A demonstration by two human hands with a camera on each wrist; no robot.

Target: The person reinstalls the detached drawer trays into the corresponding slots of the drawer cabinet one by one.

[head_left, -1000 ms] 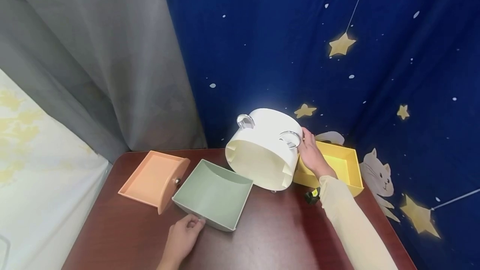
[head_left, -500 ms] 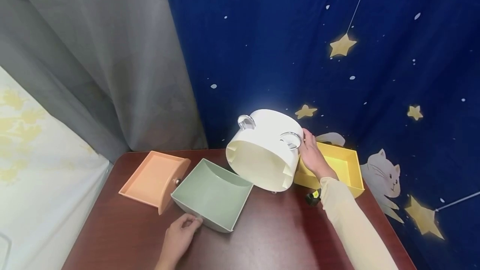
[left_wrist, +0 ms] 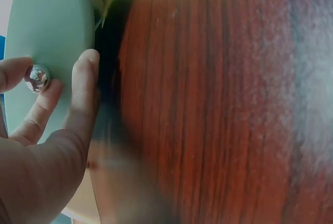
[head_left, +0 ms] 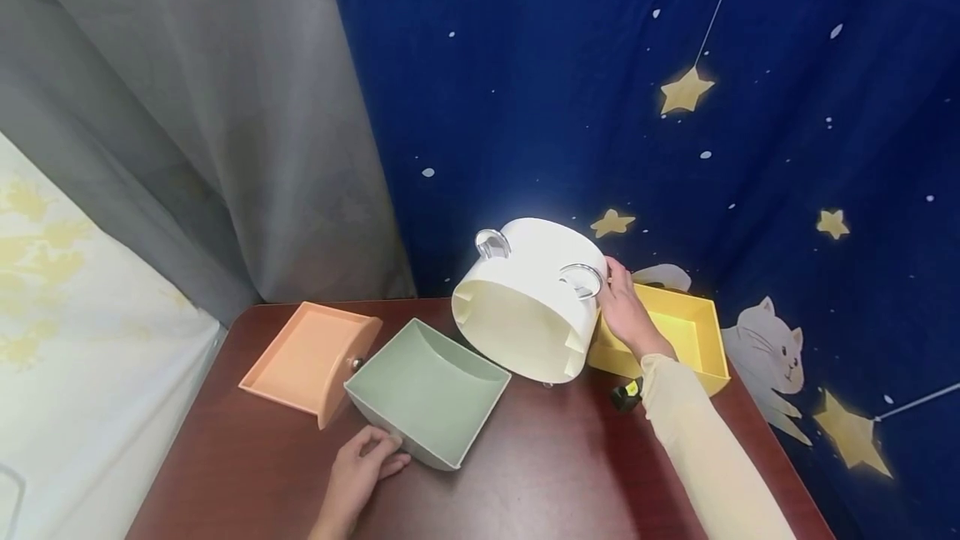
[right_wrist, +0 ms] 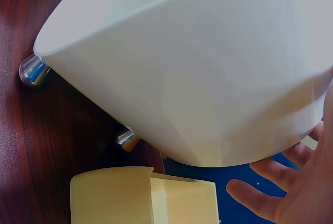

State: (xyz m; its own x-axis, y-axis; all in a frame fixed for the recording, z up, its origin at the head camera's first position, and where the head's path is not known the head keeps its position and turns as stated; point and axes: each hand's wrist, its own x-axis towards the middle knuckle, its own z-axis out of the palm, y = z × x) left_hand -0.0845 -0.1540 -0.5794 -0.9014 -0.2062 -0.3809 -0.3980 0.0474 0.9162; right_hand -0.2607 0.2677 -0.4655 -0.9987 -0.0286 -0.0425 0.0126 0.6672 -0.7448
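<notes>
My left hand (head_left: 363,469) pinches the round silver knob (left_wrist: 37,78) of a green drawer (head_left: 431,394) between finger and thumb, while another finger lies along the drawer's lower front edge. The drawer sits low over the table, its far side overlapping the mouth of a white cabinet shell (head_left: 525,298) in the head view. That shell has two silver ear-shaped rings on top, silver feet and a hollow opening facing me. Against its right side rests my right hand (head_left: 622,302), with loosely extended fingers reaching behind it (right_wrist: 265,182).
An orange drawer (head_left: 307,357) with a silver knob lies left on the dark red table (head_left: 547,482). A yellow drawer (head_left: 682,323) stands at the right, partly behind my right forearm. Beside the sleeve is a small black object (head_left: 626,395). Curtains (head_left: 525,107) hang behind the table.
The green drawer has turned and tilted slightly, showing more of its front face. My left fingers have shifted on its front. The right hand and white shell have stayed put.
</notes>
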